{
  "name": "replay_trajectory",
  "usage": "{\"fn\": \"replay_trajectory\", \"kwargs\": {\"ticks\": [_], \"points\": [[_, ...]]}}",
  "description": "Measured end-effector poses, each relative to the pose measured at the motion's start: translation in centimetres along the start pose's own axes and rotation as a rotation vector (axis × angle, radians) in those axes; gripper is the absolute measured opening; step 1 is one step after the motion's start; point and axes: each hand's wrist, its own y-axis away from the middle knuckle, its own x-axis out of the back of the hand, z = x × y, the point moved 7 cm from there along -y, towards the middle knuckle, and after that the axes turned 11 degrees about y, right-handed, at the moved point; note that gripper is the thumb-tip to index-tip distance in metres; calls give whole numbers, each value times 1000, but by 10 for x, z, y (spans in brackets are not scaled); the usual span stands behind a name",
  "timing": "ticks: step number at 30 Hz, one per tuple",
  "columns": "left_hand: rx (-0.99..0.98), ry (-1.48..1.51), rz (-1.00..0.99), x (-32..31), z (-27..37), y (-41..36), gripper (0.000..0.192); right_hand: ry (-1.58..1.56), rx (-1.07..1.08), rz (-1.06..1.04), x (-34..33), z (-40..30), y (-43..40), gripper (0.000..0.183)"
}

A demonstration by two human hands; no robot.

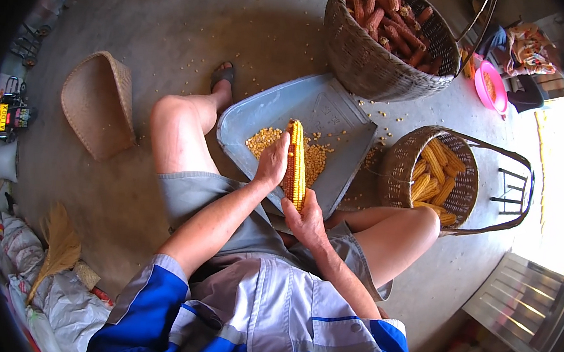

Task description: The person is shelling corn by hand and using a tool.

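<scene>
Between my knees, an ear of yellow corn [297, 167] is held upright in the picture over a grey dustpan-shaped tray [253, 98]. My left hand [274, 160] lies along the ear's upper left side, where some reddish cob shows bare of kernels. The ear's lower end is gripped by my right hand [306, 218], with the thumb against it. Loose corn kernels [315, 166] lie in a heap in the tray, partly hidden behind the ear and my left hand.
A wicker basket [362, 67] of bare red cobs stands beyond the tray; another basket [395, 171] holds corn ears at right. A woven scoop [99, 105], a straw broom [62, 242] and sacks lie at left. Another person [529, 52] sits near a pink basin [491, 86] at upper right.
</scene>
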Motion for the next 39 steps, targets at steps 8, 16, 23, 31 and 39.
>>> {"fn": "replay_trajectory", "kwargs": {"ticks": [8, 16, 23, 31, 39], "points": [[22, -6, 8, 4, 4, -5, 55, 126, 82, -26, 1, -12, 6, 40], [72, 62, 72, 10, 10, -4, 58, 76, 58, -22, 5, -14, 17, 40], [99, 61, 105, 9, 7, -8, 56, 175, 22, -102, 2, -5, 26, 42], [219, 94, 56, 14, 0, -14, 52, 166, 70, -58, 9, -13, 26, 40], [335, 243, 62, 12, -16, -7, 41, -76, -41, -157, 1, -4, 25, 40]]}}
